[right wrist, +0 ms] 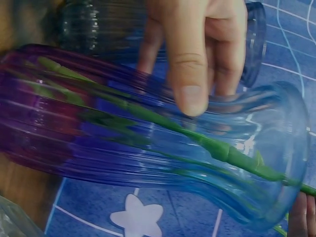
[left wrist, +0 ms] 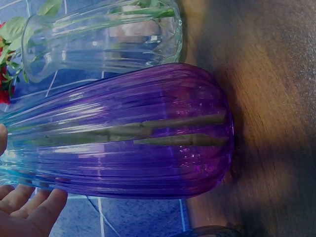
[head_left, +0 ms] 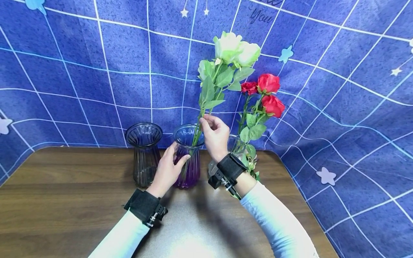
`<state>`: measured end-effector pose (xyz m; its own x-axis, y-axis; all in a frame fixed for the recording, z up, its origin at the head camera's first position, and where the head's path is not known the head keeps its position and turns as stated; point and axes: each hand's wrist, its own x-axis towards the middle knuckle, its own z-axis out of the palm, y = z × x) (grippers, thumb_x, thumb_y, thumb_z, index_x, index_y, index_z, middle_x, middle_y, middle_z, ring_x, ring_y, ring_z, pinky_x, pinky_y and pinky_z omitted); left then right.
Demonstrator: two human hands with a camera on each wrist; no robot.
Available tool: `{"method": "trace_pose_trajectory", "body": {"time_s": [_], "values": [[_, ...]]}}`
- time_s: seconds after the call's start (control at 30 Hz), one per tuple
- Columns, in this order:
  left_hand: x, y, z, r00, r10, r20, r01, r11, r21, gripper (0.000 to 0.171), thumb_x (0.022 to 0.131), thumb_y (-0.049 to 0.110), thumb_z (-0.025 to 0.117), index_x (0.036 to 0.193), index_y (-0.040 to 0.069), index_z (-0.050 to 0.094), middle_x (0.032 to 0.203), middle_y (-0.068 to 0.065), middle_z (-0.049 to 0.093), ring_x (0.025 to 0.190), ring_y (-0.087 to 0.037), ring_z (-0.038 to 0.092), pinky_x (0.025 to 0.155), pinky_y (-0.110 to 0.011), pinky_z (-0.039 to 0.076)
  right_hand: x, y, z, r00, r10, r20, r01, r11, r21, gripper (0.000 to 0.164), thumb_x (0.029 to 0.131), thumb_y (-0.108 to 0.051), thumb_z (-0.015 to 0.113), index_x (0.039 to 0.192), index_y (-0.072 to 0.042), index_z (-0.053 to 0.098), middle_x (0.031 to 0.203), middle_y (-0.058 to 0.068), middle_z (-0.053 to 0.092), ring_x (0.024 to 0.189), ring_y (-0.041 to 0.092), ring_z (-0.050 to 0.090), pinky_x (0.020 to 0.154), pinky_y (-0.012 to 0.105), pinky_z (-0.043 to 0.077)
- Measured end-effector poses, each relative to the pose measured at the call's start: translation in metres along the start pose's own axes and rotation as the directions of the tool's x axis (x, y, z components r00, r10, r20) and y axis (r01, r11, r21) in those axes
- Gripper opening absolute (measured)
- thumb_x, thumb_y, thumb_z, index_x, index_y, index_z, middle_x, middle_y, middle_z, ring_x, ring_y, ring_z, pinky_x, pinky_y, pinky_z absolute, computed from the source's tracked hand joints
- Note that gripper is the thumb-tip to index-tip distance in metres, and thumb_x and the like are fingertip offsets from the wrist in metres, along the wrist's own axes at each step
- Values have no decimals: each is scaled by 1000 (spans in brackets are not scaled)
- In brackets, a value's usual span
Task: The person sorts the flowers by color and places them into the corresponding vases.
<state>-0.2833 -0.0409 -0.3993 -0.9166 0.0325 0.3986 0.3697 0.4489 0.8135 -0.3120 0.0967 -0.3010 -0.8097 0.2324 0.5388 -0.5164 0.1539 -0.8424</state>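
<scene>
On the brown wood-grain desk (head_left: 71, 215), we note the left hand (head_left: 167, 167) gripping the upper body of a blue-to-purple ribbed glass vase (head_left: 193, 170) near the far edge. We observe the right hand (head_left: 217, 138) pinching green stems (right wrist: 217, 148) of white-green roses (head_left: 227, 48) above it, ends inside. Near the far right corner, a clear glass vase (left wrist: 108, 42) holds red roses (head_left: 269, 83).

The brown wooden table (head_left: 80, 215) was brightly lit toward the front; on it, a dark grey vase (head_left: 142, 157) was stood upright at the left, a blue-and-purple vase (head_left: 193, 166) was set in the middle, and a clear vase (left wrist: 98, 42) was placed at the right
</scene>
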Motion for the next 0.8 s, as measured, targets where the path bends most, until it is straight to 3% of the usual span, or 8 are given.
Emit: {"method": "trace_pose_trajectory", "body": {"time_s": [0.2,0.43,0.8], "values": [[0,0,0,1000,1,-1,-1,1000,-11,61,92,28,60,139,-1,35,137,-24,46,127,-33,47,104,-46,43,-6,8,1,999,30,18,-29,999,-43,17,86,-6,64,99,5,68,83,25,68,60,8,59,55,12,46],[1,-1,0,1000,1,0,-1,1000,-9,63,92,30,60,140,-2,35,137,-24,46,127,-33,47,103,-46,44,-8,11,0,999,4,51,2,995,-100,16,85,-7,65,97,3,68,82,20,70,59,-1,56,54,13,45],[0,-3,1,1000,20,-10,-20,1000,14,65,91,32,60,140,-3,34,137,-24,46,125,-34,49,103,-44,45,-5,9,-2,997,28,78,-18,992,-121,18,82,-7,66,99,1,68,84,19,70,63,-1,57,57,12,46]]}}
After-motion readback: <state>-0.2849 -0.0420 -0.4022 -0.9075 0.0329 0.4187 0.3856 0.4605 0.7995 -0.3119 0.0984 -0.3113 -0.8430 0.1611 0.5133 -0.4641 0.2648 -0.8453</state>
